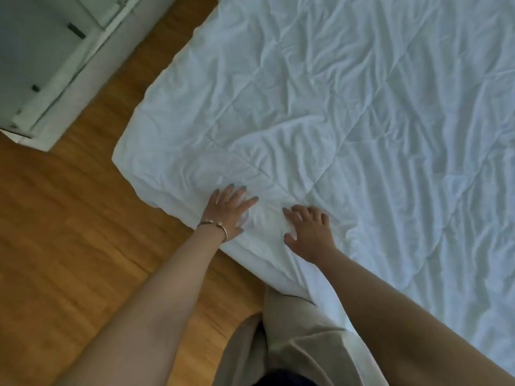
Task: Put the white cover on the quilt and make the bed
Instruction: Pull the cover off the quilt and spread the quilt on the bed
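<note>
Pressing flat on the white quilt (320, 107), the left hand (227, 210) and right hand (308, 229) rest with fingers spread, gripping nothing, near the bed's edge at seven o'clock. The quilt fills the head view from twelve to four o'clock. Smoothing too hard could, I judge, drag the edge onto the wooden floor (69, 232). Whether the cover is on is unclear; the bed's far side is cut off.

No text, label, brand, number or sign can be read anywhere in the view — not on the white bedding, the wooden floor or the pale furniture.
</note>
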Available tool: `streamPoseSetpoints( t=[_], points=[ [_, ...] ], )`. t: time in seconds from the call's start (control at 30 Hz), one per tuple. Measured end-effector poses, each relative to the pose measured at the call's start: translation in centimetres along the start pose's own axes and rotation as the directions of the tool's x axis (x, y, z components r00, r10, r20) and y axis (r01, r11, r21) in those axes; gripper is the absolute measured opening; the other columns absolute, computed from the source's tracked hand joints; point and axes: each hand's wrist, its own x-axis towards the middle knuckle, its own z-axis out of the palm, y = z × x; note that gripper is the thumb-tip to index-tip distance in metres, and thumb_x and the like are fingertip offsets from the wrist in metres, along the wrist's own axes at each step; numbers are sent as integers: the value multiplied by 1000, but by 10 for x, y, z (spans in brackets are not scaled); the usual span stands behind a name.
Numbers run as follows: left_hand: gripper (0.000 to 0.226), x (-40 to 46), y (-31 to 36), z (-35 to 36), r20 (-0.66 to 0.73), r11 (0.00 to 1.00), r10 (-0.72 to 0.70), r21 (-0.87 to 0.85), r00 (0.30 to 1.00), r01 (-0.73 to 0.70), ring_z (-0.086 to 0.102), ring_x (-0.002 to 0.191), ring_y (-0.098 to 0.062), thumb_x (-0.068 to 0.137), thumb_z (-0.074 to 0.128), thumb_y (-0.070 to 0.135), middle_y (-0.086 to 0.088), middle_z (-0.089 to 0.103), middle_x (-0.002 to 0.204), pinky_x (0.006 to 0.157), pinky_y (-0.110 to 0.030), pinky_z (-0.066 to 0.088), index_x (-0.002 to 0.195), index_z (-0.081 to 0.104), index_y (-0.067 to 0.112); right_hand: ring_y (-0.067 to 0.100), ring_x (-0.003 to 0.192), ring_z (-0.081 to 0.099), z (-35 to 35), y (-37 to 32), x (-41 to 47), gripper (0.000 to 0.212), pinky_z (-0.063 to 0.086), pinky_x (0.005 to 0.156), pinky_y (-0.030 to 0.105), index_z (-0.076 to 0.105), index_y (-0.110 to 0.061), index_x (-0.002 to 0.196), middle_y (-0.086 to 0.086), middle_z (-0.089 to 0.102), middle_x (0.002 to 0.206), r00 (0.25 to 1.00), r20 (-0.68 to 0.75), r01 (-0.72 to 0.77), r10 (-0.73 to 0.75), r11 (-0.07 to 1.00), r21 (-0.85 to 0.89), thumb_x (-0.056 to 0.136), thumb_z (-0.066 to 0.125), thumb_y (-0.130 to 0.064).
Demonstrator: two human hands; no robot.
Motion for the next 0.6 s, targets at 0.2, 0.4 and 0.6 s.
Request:
streamPoseSetpoints(
  t=[0.2,0.4,0.6],
  points=[
    [99,1,-113,-15,67,991,-105,85,992,99,-16,147,-24,87,65,40,6,-17,161,118,-51,-4,149,-12,45,27,140,17,-14,-76,63,71,20,113,39,19,-41,152,-9,19,156,983,57,170,-173,984,49,90,47,-60],
    [115,19,-225,-47,12,965,4,262,1000,-7,-14,147,-28,75,67,64,1,-18,160,117,-47,2,147,-20,42,30,145,7,-23,-171,113,91,18,113,45,1,-45,152,-10,4,161,996,73,48,-51,998,44,82,55,-64],
    [124,40,-314,-49,10,913,234,342,972,-223,-35,139,-33,67,73,57,-3,-40,151,106,-72,7,144,-24,47,33,135,28,-21,-252,144,117,41,99,47,-17,-44,147,-1,18,154,963,23,-268,268,963,-8,75,76,-42]
  ],
)
